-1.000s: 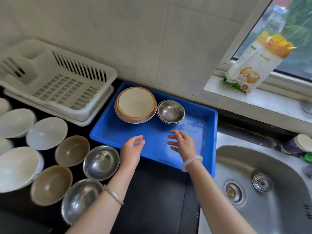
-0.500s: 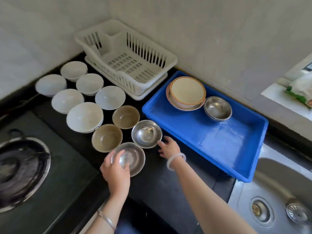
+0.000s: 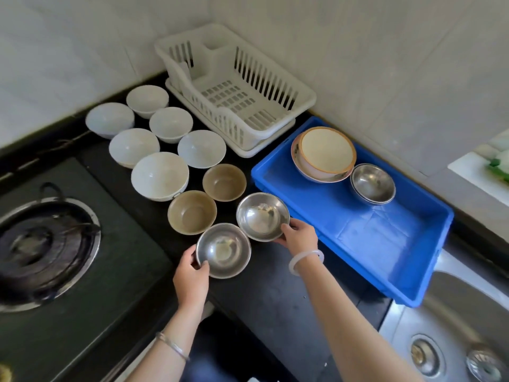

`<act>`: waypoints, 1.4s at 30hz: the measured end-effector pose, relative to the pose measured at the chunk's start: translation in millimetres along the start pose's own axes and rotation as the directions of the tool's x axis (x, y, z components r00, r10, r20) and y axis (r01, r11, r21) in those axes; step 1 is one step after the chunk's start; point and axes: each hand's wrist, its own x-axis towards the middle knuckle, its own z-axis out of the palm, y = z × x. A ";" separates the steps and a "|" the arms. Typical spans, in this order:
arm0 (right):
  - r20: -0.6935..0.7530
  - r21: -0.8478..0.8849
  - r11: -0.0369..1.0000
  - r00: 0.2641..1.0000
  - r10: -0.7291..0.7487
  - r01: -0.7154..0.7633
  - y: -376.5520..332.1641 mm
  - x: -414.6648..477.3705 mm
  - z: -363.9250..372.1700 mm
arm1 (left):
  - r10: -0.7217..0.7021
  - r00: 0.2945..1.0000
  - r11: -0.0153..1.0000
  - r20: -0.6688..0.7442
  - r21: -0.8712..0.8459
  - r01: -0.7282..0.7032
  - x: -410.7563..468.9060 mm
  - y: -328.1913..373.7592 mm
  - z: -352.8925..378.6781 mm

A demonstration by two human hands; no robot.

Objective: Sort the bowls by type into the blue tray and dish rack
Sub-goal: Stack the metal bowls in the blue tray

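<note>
My left hand (image 3: 191,274) grips the near rim of a steel bowl (image 3: 223,250) on the black counter. My right hand (image 3: 299,238) holds the right rim of a second steel bowl (image 3: 261,216) just behind it. Two brown bowls (image 3: 192,211) (image 3: 224,182) stand beside them, and several white bowls (image 3: 159,175) sit further left. The blue tray (image 3: 366,238) on the right holds stacked cream bowls (image 3: 325,153) and stacked steel bowls (image 3: 372,183) at its far end. The white dish rack (image 3: 234,86) by the wall has nothing in it.
A gas burner (image 3: 41,244) lies at the left on the black stove top. A steel sink (image 3: 454,348) with two drains sits at the lower right, past the tray. Tiled walls close the corner behind the rack.
Both hands left the blue tray and moved left to the counter; each has taken hold of a steel bowl's rim. My view swung left toward the stove.
</note>
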 end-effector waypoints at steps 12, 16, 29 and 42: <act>0.100 -0.349 0.925 0.987 -0.124 0.151 1.8 -42.9 13.2 | -0.118 0.967 0.907 0.226 -0.371 0.198 3.6 -1.6 0.8; 0.116 -0.422 0.894 0.987 -0.113 0.152 8.1 -43.7 19.9 | -0.117 0.964 0.910 0.240 -0.363 0.201 5.4 -2.8 -0.6; 0.103 -0.422 0.900 0.992 -0.074 0.110 28.4 -36.2 26.1 | -0.104 0.949 0.960 0.297 -0.218 0.174 13.5 -3.8 -2.9; 0.220 0.091 0.978 0.962 0.161 -0.185 17.0 -25.2 -0.5 | -0.111 0.912 0.932 0.396 -0.278 0.234 7.8 45.1 8.9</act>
